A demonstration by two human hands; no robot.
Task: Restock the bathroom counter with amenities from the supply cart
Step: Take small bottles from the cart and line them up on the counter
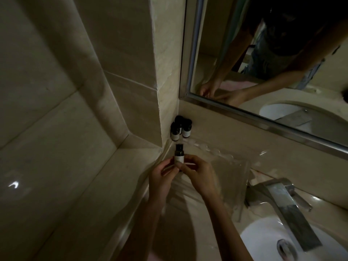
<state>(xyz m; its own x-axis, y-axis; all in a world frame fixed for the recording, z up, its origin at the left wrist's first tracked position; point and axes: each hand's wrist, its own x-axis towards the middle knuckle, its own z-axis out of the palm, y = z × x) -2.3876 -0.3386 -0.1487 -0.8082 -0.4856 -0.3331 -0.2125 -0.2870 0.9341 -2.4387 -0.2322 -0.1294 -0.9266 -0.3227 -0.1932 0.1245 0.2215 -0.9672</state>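
The surface (190,219) ends in a tiled wall corner at 12 o'clock, leaving only a narrow strip there. A small dark bottle (178,154) is upright at centre, its lower half pinched from 9 o'clock by the left grip (162,174) and from 3 o'clock by the right grip (195,172). Three matching bottles (180,129) huddle in the corner just beyond; a clear plastic bag (229,172) lies at 3 o'clock, and the faucet (288,204) is over the basin (263,240) at 4 o'clock.

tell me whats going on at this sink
A person is restocking toiletries. Both the left hand and the right hand pinch a small dark bottle, upright, near the wall corner of the counter. Three matching bottles already stand grouped in that corner. A clear plastic bag lies crumpled on the counter beside the faucet.
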